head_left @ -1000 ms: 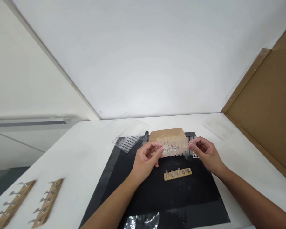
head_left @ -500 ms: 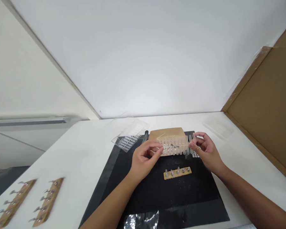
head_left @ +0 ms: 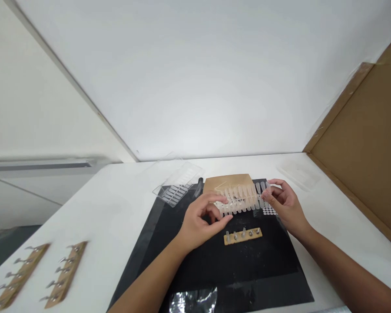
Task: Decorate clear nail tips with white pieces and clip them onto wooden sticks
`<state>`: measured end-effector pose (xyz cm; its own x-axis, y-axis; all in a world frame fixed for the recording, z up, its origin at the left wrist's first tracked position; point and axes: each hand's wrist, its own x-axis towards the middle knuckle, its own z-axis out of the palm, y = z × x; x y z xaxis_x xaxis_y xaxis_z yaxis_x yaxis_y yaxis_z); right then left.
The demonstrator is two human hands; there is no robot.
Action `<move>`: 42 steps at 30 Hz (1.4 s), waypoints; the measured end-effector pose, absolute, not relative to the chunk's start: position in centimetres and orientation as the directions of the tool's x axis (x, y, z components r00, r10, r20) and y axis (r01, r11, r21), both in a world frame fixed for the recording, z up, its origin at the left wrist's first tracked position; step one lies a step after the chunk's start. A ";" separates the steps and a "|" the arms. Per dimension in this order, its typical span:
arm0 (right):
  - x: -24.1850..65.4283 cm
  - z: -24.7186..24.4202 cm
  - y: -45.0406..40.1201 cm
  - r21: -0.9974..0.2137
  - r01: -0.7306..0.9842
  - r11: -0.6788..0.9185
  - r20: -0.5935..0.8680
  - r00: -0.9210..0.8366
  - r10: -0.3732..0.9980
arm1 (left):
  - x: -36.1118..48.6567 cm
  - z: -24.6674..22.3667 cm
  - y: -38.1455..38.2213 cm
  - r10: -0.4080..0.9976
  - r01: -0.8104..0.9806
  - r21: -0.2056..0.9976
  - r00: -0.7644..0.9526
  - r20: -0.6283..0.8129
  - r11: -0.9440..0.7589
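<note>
A strip of clear false nail tips [head_left: 244,198], two rows joined along a middle stem, is held up above the black mat. My right hand [head_left: 285,206] pinches its right end between thumb and fingers. At the left end, my left hand [head_left: 198,221] has its thumb and index finger spread apart, close to the tips; whether they touch is unclear. Just below the strip lies a small wooden stand [head_left: 243,236] with several metal pegs, some bearing clear nail tips. Behind the strip sits a tan paper piece or tray [head_left: 230,180], partly covered.
A black mat [head_left: 247,269] lies on the white table [head_left: 111,208]. A clear plastic box [head_left: 177,184] with nail tips stands back left, near a black cylinder [head_left: 198,186]. Two peg stands [head_left: 65,274] lie at left. White dots [head_left: 269,211] show by my right hand; cardboard [head_left: 361,130] borders the right.
My left thumb and index finger have parted from their pinch on the strip's left end. The strip has shifted slightly right, still in my right hand.
</note>
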<state>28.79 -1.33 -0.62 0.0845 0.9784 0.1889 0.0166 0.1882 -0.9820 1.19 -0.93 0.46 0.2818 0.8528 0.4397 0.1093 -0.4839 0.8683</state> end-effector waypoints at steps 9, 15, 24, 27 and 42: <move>28.5 -0.8 -1.5 -0.943 0.148 0.298 0.310 0.066 0.949 | 1.0 0.4 -0.5 0.789 0.215 0.763 0.256 0.559 -0.610; 28.5 -0.8 -1.5 -0.939 0.160 0.305 0.318 0.062 0.946 | 1.0 0.9 -0.5 0.737 0.215 0.707 0.257 0.625 -0.674; 28.3 -0.7 -1.7 -0.931 0.171 0.324 0.336 0.046 0.941 | 0.9 1.0 -0.2 0.654 0.227 0.614 0.293 0.697 -0.756; 28.3 -0.7 -1.6 -0.924 0.177 0.340 0.354 0.051 0.934 | 0.9 1.0 -0.1 0.599 0.236 0.550 0.298 0.743 -0.801; 28.4 -0.8 -1.6 -0.926 0.159 0.341 0.352 0.044 0.935 | 0.8 0.3 0.1 0.751 0.154 0.737 0.199 0.630 -0.658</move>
<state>28.36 -1.55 -0.83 0.0443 0.9350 0.3518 0.1593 0.3410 -0.9265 0.77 0.06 0.29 0.1986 0.7512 0.6295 0.1542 -0.6583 0.7368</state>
